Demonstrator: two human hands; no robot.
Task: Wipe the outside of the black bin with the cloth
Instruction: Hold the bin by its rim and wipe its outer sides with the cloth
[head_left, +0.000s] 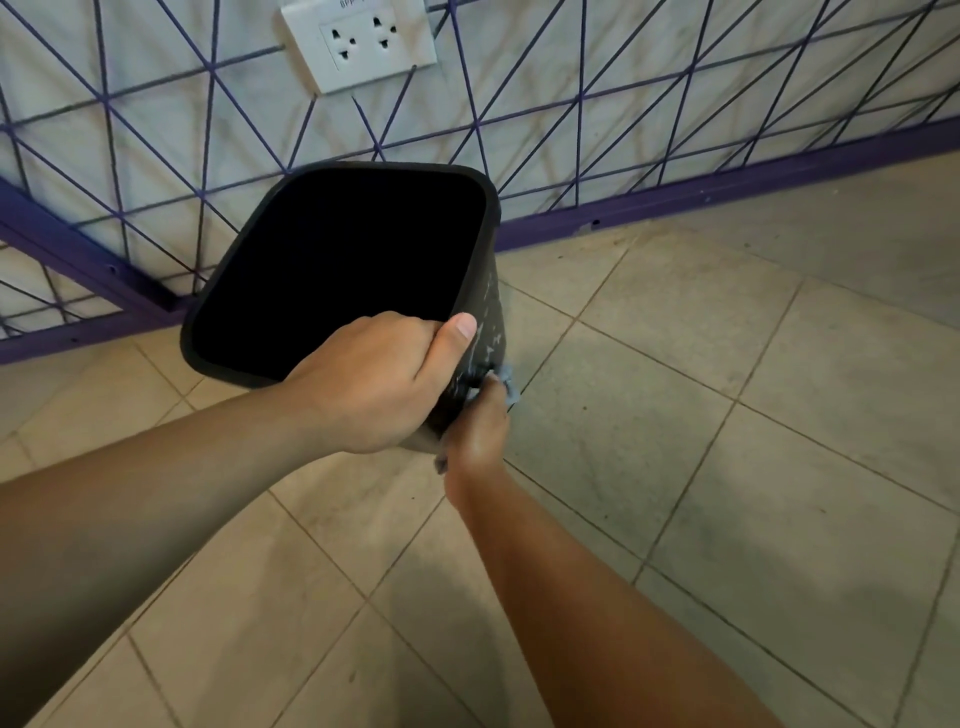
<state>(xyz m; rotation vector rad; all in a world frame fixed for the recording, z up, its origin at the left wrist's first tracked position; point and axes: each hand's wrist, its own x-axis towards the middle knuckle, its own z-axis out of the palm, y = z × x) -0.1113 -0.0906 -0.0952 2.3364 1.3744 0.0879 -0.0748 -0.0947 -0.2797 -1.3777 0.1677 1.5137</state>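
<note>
Black bin (332, 270) in left grip (374, 384), cloth (506, 384) in right grip (480, 431), above beige tiled floor (727, 415) beside purple-lined wall (571, 78).

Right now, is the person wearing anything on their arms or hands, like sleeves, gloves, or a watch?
No. Both arms are bare from the bottom edge of the picture up to the hands, with no sleeves in sight. The left hand and the right hand have no gloves, and no rings, watch or bracelet show. The left thumbnail is short and unpainted.
</note>
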